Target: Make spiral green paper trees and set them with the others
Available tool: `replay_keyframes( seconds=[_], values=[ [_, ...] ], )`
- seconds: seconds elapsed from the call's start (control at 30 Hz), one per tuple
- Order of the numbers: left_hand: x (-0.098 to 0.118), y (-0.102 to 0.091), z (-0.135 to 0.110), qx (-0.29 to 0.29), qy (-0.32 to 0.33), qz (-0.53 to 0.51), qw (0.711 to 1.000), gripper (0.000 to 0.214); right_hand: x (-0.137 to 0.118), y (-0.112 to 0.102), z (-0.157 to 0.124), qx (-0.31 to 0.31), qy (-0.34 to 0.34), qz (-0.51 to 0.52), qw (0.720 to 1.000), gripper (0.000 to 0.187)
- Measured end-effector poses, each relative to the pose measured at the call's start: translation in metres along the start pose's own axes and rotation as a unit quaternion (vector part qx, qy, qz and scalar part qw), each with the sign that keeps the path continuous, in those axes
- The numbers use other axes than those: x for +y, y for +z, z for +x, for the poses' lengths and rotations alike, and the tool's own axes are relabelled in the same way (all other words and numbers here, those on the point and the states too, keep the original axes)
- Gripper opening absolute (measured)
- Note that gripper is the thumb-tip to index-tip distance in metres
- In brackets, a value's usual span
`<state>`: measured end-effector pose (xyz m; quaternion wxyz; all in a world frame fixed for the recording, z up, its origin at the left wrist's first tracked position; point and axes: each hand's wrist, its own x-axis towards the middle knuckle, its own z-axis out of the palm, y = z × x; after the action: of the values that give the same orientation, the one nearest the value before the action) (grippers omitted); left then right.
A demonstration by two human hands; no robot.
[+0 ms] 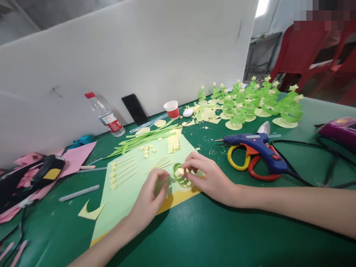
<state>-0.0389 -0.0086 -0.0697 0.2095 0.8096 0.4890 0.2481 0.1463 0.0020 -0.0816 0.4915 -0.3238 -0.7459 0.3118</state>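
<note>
We've got the star-topped paper spiral (180, 173) pinched in our right hand (213, 178) near the front of the pale green sheet (116, 207) — left hand (152, 193) loose beside it — and squeezing too hard could probably crumple it.

Near the paper sheet's (124, 207) front edge, the right hand (210, 178) touches a paper tree (179, 173), the left hand (152, 191) beside it.
</note>
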Motion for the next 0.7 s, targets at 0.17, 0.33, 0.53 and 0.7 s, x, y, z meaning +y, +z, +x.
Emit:
replay_keyframes(
  seconds=[0.17, 0.33, 0.53, 0.7],
  values=[
    [0.005, -0.003, 0.001, 0.011, 0.036, 0.032, 0.999, 0.008, -0.001, 0.0, 0.0, -0.007, -0.001, 0.0, 1.0, 0.012],
    [0.004, -0.002, -0.003, -0.008, 0.106, 0.079, 0.991, 0.018, -0.001, -0.001, 0.0, -0.005, -0.003, 0.0, 1.0, 0.01],
    [0.001, 0.004, -0.011, -0.045, 0.246, 0.149, 0.957, 0.021, -0.001, -0.001, 0.0, -0.004, -0.003, 0.001, 1.0, 0.011],
    [0.003, 0.002, -0.009, -0.038, 0.284, 0.173, 0.942, 0.023, -0.001, -0.001, 0.0, 0.0, -0.005, 0.001, 1.0, 0.011]
  ],
)
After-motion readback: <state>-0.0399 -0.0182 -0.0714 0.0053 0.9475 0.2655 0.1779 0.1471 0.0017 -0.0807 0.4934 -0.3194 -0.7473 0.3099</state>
